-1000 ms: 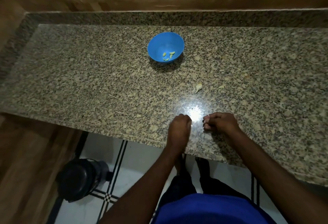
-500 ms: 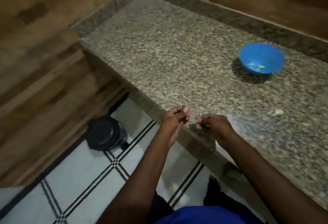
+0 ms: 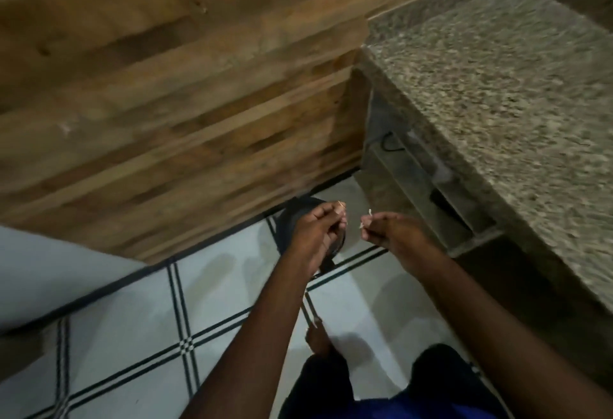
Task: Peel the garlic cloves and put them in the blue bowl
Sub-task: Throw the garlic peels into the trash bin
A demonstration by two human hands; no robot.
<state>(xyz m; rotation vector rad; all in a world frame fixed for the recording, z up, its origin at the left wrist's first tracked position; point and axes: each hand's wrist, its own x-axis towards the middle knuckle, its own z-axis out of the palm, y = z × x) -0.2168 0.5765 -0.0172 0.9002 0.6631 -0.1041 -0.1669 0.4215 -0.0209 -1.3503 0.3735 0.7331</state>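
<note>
My left hand (image 3: 318, 229) is held over the floor with its fingers curled, pinching a small pale garlic piece (image 3: 341, 209) at the fingertips. A short gap to its right, my right hand (image 3: 388, 233) pinches a thin pale sliver of garlic skin (image 3: 366, 218). Both hands hover above a black bin (image 3: 289, 219) on the floor, which my left hand mostly hides. The blue bowl and the loose clove are out of view.
The speckled granite counter (image 3: 497, 93) fills the upper right, with a dark shelf (image 3: 431, 193) under its edge. A wood-plank wall (image 3: 166, 103) covers the upper left. White floor tiles with dark lines (image 3: 149, 335) lie below, and my bare foot (image 3: 318, 340) stands on them.
My view has swung left and down, away from the counter. Both hands have moved off the counter edge to above the black bin. The blue bowl has left the view.
</note>
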